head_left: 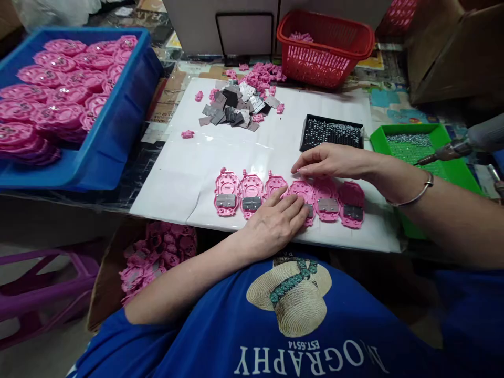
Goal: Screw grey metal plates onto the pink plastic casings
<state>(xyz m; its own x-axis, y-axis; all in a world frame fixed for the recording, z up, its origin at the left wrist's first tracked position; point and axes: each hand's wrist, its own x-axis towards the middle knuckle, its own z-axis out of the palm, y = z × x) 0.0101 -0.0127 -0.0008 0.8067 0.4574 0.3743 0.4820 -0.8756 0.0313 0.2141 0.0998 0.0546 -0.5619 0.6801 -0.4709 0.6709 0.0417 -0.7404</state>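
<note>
A row of several pink plastic shells [227,184] lies near the front edge of the white board. Grey metal plates [252,203] sit across their lower parts. My left hand [275,223] rests flat over the middle shells, fingers stretched out, partly covering the third and fourth. Above the fourth shell, my right hand [331,160] has its thumb and fingertips pinched at a small pink piece [298,170], mostly hidden by the fingers. Just behind that hand stands a black tray [311,146] of small screws.
Loose metal plates [220,113] and small pink parts [262,76] are heaped farther back, beside a red basket [326,63]. A blue tray [114,152] of pink shells stands left. Right are a green tray [380,137] and an electric screwdriver [452,149]. A box of pink parts [169,247] sits below.
</note>
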